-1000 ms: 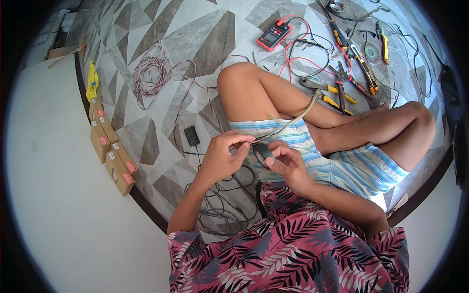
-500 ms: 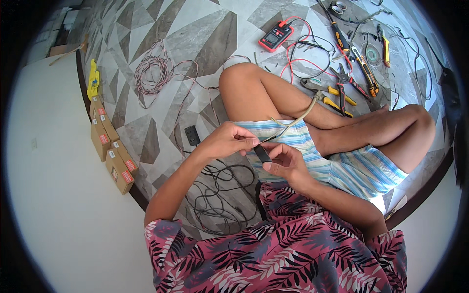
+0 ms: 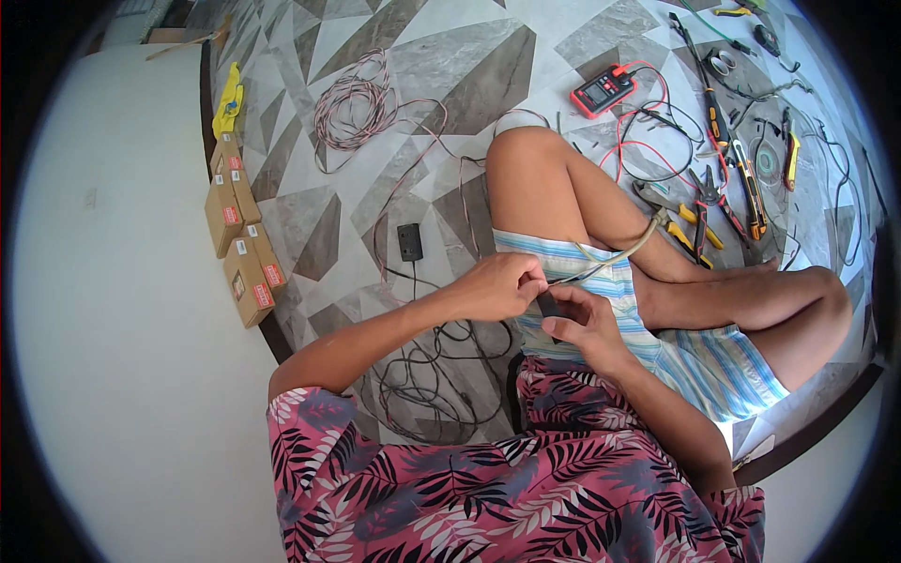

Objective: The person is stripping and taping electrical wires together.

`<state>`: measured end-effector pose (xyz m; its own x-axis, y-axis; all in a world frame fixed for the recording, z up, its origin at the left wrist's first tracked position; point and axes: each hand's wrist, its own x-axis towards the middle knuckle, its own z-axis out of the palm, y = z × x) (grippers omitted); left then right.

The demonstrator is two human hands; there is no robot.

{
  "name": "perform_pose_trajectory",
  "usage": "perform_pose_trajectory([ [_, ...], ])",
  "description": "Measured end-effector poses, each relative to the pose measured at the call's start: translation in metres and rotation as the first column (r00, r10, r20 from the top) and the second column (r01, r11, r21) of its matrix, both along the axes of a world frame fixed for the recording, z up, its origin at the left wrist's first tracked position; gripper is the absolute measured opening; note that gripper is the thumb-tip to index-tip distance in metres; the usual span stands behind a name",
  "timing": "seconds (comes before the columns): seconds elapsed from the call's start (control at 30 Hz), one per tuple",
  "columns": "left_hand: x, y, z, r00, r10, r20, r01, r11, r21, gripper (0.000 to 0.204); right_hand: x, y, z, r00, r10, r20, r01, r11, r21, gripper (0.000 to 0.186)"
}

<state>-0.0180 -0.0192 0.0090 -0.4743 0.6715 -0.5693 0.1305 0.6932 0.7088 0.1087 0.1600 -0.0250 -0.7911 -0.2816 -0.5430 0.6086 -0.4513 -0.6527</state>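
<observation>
Over my lap, my right hand [image 3: 589, 327] is closed around a small flat black piece [image 3: 548, 306], dark and narrow, its exact kind unclear. Against its upper end my left hand [image 3: 518, 284] pinches, fingers curled, where the bared wires of a beige-sheathed cable [image 3: 631, 251] come in. The very tips are hidden by my fingers. From there the cable bends up over my shin towards the pliers.
On the patterned floor lie a red multimeter [image 3: 603, 91] with leads, a wire stripper [image 3: 710, 199], yellow-handled pliers [image 3: 699, 225] and a utility knife [image 3: 749, 190]. To the left are coiled wire [image 3: 355, 108], a black socket [image 3: 410, 242], tangled black cable [image 3: 436, 375] and cardboard boxes [image 3: 249, 281].
The whole view has swung, so the floor things and my legs appear further right. My left hand has turned, its fingers curling more tightly; my right hand still holds the black piece.
</observation>
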Motion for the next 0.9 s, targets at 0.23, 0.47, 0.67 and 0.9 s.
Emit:
perform_pose_trajectory([
  [0.23, 0.014, -0.001, -0.01, 0.994, 0.105, -0.008, -0.104, 0.992, 0.075, 0.013, 0.007, -0.007, -0.014, 0.996, -0.089, 0.022, 0.089, 0.996, 0.005, 0.04],
  [0.47, 0.011, -0.008, -0.012, 0.929, 0.289, 0.232, -0.325, 0.935, 0.139, 0.021, 0.026, -0.007, 0.001, 0.983, -0.182, 0.015, 0.178, 0.974, 0.138, 0.037],
  [0.67, 0.025, -0.011, -0.006, 0.928, 0.367, 0.061, -0.37, 0.895, 0.248, 0.026, 0.011, 0.011, 0.052, 0.987, -0.047, -0.152, 0.078, 0.975, 0.207, 0.024],
  [0.9, 0.031, -0.007, 0.001, 0.941, 0.292, -0.17, -0.184, 0.865, 0.467, 0.022, -0.086, 0.04, 0.049, 0.966, 0.238, -0.105, -0.177, 0.897, 0.406, 0.02],
])
